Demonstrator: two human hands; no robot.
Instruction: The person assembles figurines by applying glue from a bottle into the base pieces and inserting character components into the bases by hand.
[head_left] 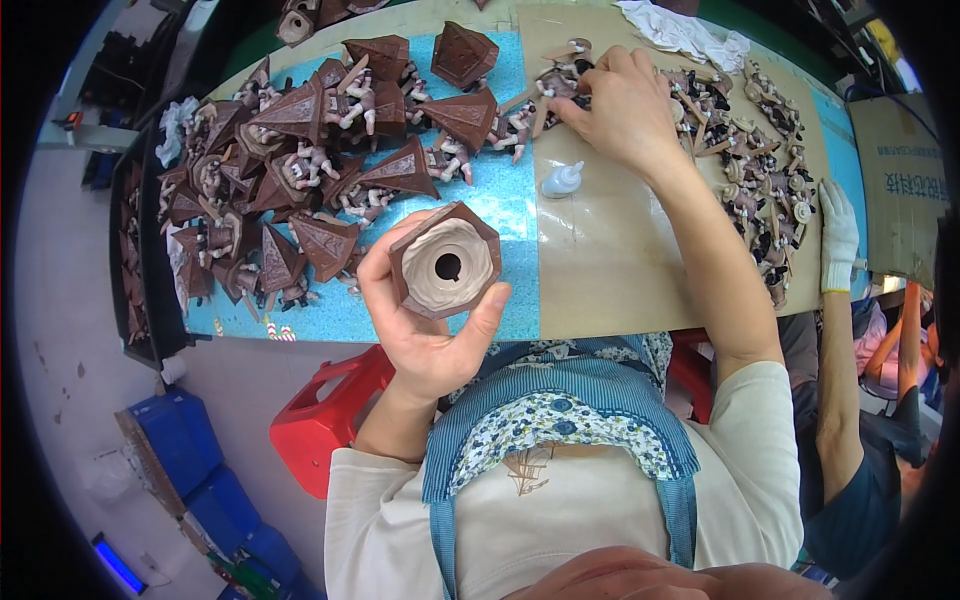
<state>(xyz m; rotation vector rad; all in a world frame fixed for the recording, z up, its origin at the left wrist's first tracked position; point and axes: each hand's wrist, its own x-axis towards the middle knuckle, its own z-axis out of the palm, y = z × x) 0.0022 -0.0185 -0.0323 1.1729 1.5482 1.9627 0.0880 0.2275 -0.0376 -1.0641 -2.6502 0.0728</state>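
My left hand (425, 335) holds up a brown six-sided base (415, 262) above the table's near edge. Its cream-coloured, rippled hollow faces up, with a dark keyhole-shaped opening in the middle. At the far middle of the table, my right hand (630, 105) has its thumb and fingers around a small painted figurine (557, 80); the hand partly hides it. Just nearer than that hand, a small translucent squeeze bottle (562, 180) with a nozzle rests on the brown tabletop sheet (610, 270).
Brown pointed pieces with figurines attached (290, 180) are heaped on the blue mat (505, 215) at left. Many loose figurines (750, 170) lie at right. A white cloth (690, 35) lies at the far edge. Another person's gloved hand (838, 235) rests at the right edge, beside a cardboard box (905, 190).
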